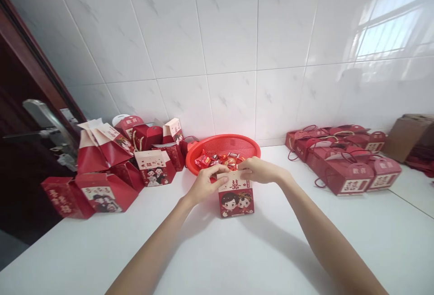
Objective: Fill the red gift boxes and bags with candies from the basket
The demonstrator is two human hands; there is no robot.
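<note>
A small red and cream box [236, 201] with two cartoon figures on its front stands upright on the white table. My left hand [209, 183] is closed on the box's upper left edge, thumb in front. At the top right edge of the same box, my right hand [256, 169] has its fingers bent down and pressed together; the fingertips are partly hidden. Right behind the box is a red plastic basket [226, 140] holding wrapped candies [204, 160].
Several red boxes [101, 150] stand at the left beside a dark door with a metal handle [40, 110]. Rows of closed red boxes with cords [334, 173] lie at the right. A brown carton [407, 136] sits at the far right, and a tiled wall borders the table's back.
</note>
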